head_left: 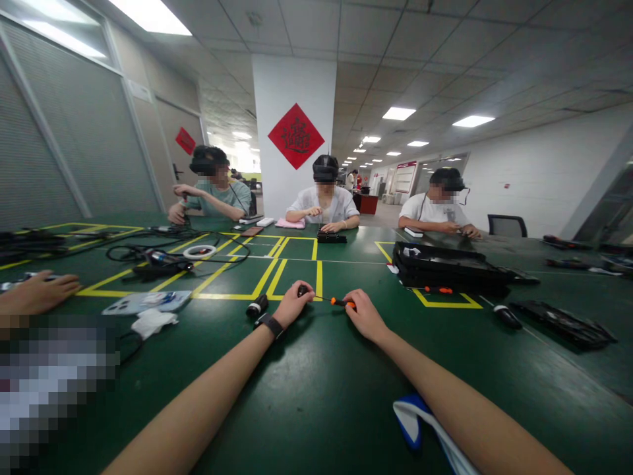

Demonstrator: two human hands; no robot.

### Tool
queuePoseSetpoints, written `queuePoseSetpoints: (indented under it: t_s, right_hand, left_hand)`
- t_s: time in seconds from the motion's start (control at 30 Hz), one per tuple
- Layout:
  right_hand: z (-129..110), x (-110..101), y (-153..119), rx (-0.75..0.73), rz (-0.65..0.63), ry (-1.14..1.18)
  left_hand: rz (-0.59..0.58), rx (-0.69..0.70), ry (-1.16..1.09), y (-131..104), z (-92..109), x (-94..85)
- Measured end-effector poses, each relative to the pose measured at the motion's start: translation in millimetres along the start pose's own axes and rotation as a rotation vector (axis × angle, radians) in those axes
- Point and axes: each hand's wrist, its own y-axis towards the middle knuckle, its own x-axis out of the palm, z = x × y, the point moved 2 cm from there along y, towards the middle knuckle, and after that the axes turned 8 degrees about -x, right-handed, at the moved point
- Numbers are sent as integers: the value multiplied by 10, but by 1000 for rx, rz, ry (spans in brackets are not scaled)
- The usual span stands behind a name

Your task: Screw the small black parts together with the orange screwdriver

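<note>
Above the green table, my left hand (pixel 291 307) is closed around a small black part (pixel 302 290), mostly hidden by the fingers. My right hand (pixel 364 313) grips an orange-and-black screwdriver (pixel 338 301). Its thin shaft points left toward the black part; whether the tip touches it I cannot tell. Just left of my left hand lies a short, rounded black object (pixel 257 305), close to the watch on that wrist.
Black trays (pixel 445 267) are stacked at the right, near a dark rounded device (pixel 508 316) and a black frame (pixel 564 323). Leftward lie a phone (pixel 148 301), crumpled tissue (pixel 154 322), cables and a white ring (pixel 199 252). A neighbour's hand (pixel 44 293) rests far left; several people sit opposite.
</note>
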Motion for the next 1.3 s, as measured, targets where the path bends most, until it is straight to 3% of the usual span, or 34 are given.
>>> queuePoseSetpoints:
  t_s: [0.27, 0.47, 0.83, 1.0, 1.13, 1.3]
  right_hand:
    - [-61, -35, -3, 7, 9, -62]
    - [38, 17, -6, 104, -16, -105]
    - [-71, -46, -5, -36, -68, 57]
    - [-127, -36, -23, -60, -18, 32]
    - [-83, 2, -9, -37, -12, -9]
    - [-87, -11, 9, -112, -24, 15]
  left_hand:
    - [6, 10, -4, -2, 4, -4]
    - [13, -5, 0, -9, 13, -1]
    - [32, 9, -2, 4, -17, -15]
    - [36, 65, 47, 23, -22, -2]
    - [29, 54, 40, 30, -39, 0]
    - [37, 38, 31, 19, -34, -6]
